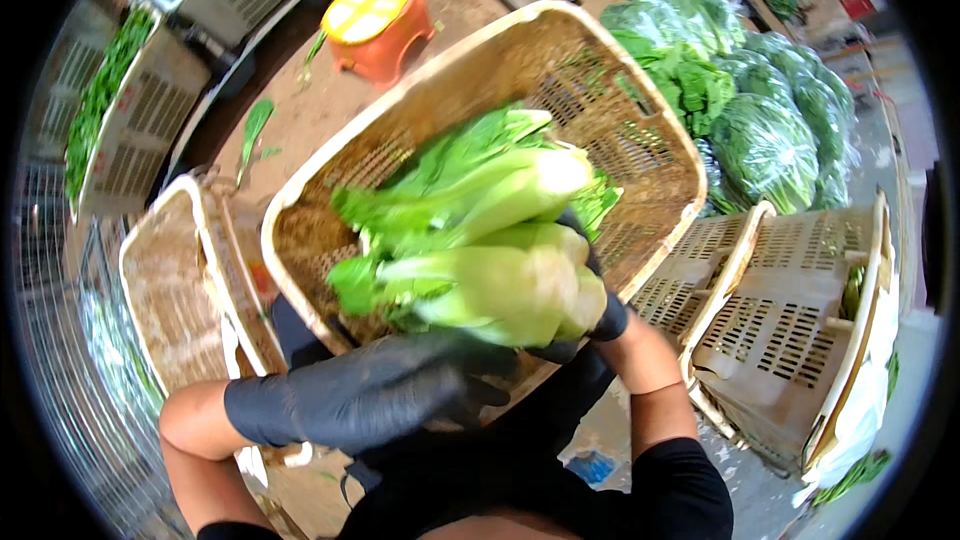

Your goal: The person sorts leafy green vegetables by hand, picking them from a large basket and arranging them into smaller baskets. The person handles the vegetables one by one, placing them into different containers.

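Note:
A head of leafy greens (500, 285) with thick pale stalks is held over a large dirty plastic crate (290, 205), its base to the right and its leaves to the left. My right hand (607, 318), in a black glove, is closed around the base from the right, the fingers mostly hidden behind the stalks. Just below the greens is my left hand (440, 385), gloved in black to the forearm; motion smears its fingers, and whether it touches the leaves is unclear. More leafy greens (500, 185) lie inside the crate, behind the held head.
Two cream crates (770, 330) stand at the right, another crate (170, 290) at the left. An orange stool (378, 25) with a yellow top stands beyond. Bagged greens (765, 150) are piled far right. Crates of green leaves (125, 125) line the far left near wire racking (50, 370).

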`<state>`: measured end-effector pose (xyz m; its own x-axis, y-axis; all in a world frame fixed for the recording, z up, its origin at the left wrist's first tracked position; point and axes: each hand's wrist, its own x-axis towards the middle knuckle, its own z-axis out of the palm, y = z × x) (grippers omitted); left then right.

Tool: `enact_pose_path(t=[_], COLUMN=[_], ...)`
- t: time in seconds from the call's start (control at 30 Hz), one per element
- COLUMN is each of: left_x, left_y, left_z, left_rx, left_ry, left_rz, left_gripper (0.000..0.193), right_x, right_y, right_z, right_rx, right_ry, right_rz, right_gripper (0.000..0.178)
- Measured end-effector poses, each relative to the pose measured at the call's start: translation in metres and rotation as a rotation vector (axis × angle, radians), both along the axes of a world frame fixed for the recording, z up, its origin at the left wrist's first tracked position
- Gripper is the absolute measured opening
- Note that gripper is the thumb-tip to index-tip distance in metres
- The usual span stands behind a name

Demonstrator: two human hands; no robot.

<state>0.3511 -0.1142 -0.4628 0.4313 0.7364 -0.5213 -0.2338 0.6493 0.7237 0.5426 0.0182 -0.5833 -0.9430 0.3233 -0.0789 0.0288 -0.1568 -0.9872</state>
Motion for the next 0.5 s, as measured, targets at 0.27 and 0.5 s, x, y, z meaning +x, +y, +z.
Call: enact_pose_path(t=[0.27,0.5], left_x=[-0.016,0.056], left_y=[0.022,0.002], left_z=[-0.065,-0.188], left_rx=[0.316,-0.223], left_ry=[0.264,-0.051], left_rz=[0.354,0.791], left_gripper=[0.063,0.059], right_x=[0.015,0.051], right_y=[-0.024,-0.032], right_z=[-0.044,-0.036], right_rx=[-0.634,0.621], right_ry=[0.247,-0.296], right_rz=[-0.232,-0.295], right_gripper=[0.083,0.091])
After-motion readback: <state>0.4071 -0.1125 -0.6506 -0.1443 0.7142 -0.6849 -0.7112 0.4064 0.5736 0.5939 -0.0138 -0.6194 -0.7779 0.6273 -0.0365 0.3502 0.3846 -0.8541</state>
